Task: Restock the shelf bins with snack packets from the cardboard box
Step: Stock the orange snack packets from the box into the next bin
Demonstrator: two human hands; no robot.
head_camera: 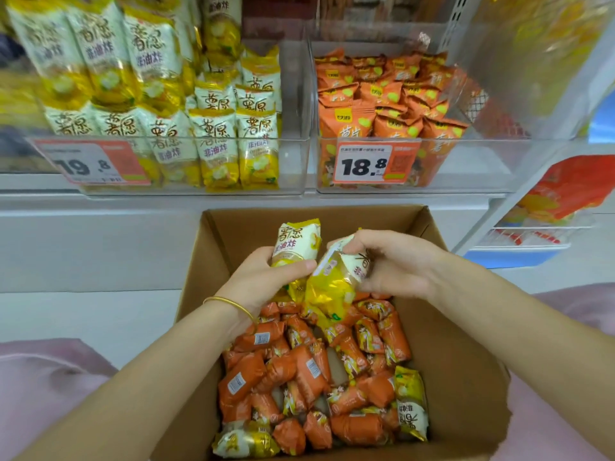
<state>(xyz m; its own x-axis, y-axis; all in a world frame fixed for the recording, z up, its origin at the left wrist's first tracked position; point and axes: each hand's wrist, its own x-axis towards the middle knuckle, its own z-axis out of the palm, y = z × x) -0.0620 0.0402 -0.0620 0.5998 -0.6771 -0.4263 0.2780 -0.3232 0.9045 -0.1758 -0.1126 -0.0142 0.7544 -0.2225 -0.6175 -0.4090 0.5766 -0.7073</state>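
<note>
Snack packets in yellow and white are the ones in hand. The left hand (266, 277) has its grip clamped on one upright yellow packet (296, 239), and the right hand (392, 264) has its grip clamped on a tilted second packet (336, 277). Both are held over the 12 o'clock end of the cardboard box (466, 327). A further yellow wrapper shows under them; whether either hand holds it I cannot tell.

I judge the restocking well along but not finished. The left bin (293, 161), at 11 o'clock from the box, stands stacked high with matching yellow packets, with a bare strip along its 3 o'clock side. The right bin (472, 168), at 1 o'clock, holds orange packets piled about level with its rim. The box still carries a full layer.

By count:
- Two clear bins, each with one price tag.
- Two yellow packets gripped.
- Two more yellow ones loose in the box, one at 5 o'clock (411, 404) and one at 7 o'clock (243, 442).
- Some thirty orange packets (299, 371) in the box; overlap makes the number rough.
- Roughly fifteen yellow packets visible in the left bin and about twenty orange ones in the right bin.
</note>
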